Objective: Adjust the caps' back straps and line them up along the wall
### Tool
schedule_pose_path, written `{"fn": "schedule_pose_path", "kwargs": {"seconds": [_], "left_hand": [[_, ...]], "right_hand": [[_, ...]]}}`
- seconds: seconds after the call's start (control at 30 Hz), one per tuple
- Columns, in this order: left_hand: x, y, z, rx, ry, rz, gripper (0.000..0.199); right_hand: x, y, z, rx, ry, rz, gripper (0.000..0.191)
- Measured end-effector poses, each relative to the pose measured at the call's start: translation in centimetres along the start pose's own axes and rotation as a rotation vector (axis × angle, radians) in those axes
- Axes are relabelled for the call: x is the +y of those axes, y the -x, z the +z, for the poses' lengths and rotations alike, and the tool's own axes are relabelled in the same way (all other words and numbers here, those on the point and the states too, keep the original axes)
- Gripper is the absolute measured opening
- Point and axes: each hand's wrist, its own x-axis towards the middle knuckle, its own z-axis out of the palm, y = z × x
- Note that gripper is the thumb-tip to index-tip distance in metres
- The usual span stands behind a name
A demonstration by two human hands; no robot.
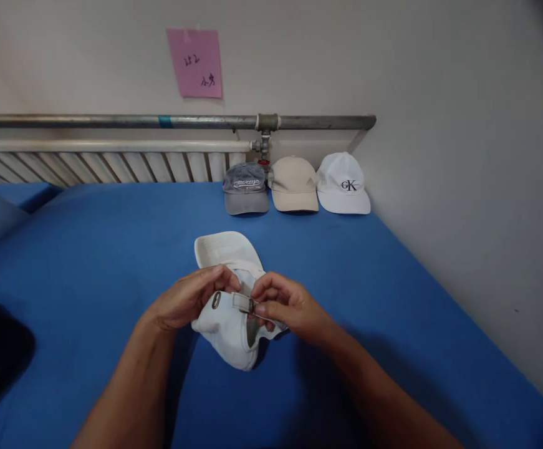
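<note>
A white baseball cap [227, 337] lies on the blue bed cover, its brim pointing away from me and its back opening toward me. My left hand [191, 296] is closed on the cap's left rear edge, fingertips reaching inside the opening. At the back strap, my right hand [290, 305] pinches near the metal buckle [251, 305], thumb on top. The strap's short end lies across the buckle area, and a metal-rimmed slot [216, 300] shows on the cap's left back. Part of the strap is hidden under my right fingers.
Along the far edge stand a grey cap [246, 190], a beige cap [294, 184] and a white cap with black letters [343, 184]. Behind are a radiator [112, 165] and a metal pipe [215, 122]. A black shiny object [0, 355] lies at left; a wall [477, 187] bounds the right.
</note>
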Motion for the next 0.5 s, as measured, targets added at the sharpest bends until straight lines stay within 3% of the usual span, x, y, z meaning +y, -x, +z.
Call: {"fn": "schedule_pose_path", "kwargs": {"seconds": [0.13, 0.27, 0.5], "left_hand": [[0.0, 0.4, -0.3, -0.007, -0.109, 0.087, 0.041], [0.4, 1.3, -0.8, -0.101, -0.236, 0.179, 0.038], [2.7, 3.0, 1.0, -0.132, -0.775, 0.299, 0.027]], "right_hand": [[-0.2, 0.1, 0.1, 0.024, 0.018, 0.003, 0.018], [-0.2, 0.2, 0.2, 0.051, 0.045, -0.017, 0.016], [-0.6, 1.1, 1.4, 0.091, 0.212, -0.147, 0.007]]}}
